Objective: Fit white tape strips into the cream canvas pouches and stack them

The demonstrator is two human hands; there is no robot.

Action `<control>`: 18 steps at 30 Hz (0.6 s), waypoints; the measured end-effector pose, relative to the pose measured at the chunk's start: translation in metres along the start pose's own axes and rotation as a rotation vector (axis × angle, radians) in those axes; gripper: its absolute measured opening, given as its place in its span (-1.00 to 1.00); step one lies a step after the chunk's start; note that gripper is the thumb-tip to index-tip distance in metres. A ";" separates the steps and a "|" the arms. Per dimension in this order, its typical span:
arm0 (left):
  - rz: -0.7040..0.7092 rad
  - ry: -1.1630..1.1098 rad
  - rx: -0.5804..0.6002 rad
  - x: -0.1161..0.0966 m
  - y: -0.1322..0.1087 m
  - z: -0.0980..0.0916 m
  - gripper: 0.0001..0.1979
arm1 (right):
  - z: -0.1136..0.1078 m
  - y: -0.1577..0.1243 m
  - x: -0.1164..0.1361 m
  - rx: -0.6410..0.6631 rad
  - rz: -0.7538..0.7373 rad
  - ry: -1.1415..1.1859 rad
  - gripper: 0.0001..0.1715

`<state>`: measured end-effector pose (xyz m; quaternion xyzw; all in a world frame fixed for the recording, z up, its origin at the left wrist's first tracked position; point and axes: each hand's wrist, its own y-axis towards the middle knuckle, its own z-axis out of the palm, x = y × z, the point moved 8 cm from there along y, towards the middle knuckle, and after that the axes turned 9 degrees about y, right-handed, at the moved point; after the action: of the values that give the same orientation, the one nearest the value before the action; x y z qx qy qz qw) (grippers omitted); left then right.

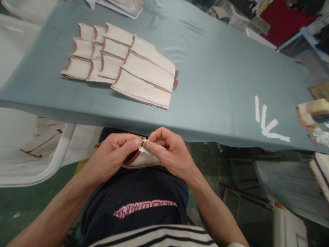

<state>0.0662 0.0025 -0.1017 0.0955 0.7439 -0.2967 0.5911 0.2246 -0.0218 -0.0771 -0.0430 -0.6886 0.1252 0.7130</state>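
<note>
Over my lap, a cream pouch-like piece with brown edging (146, 160) is held at the table's front edge. My left hand (113, 151) is closed, thumb and fingers pinching the brown-trimmed edge of that piece. Close beside it, my right hand (172, 149) pinches a crumpled white strip (143, 148) against the same edge. The fingertips of both hands nearly meet, and the right hand hides part of the piece. Several matching cream pieces (146, 80) lie overlapping in rows on the table (210, 85).
Loose white strips (264, 116) lie on the table's right side. A yellowish block (317, 107) and white scraps sit at the right edge. A white tub (65, 147) with more cream pieces (46, 139) stands at left. Papers (128, 8) rest at the far edge.
</note>
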 end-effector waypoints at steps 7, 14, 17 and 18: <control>0.021 0.044 -0.032 -0.003 0.001 -0.001 -0.49 | 0.001 0.008 -0.008 0.043 0.084 0.007 -0.32; 0.052 0.075 -0.093 0.002 0.000 -0.009 -0.45 | 0.003 0.017 -0.018 0.024 0.049 -0.053 -0.35; 0.054 0.089 -0.108 0.001 -0.001 -0.010 -0.41 | 0.003 0.016 -0.021 -0.014 0.020 -0.060 -0.36; 0.055 0.097 -0.110 0.000 -0.001 -0.010 -0.42 | 0.003 0.016 -0.022 -0.025 0.013 -0.061 -0.35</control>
<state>0.0572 0.0071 -0.0996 0.0974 0.7838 -0.2343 0.5668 0.2197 -0.0122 -0.1018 -0.0525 -0.7114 0.1223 0.6901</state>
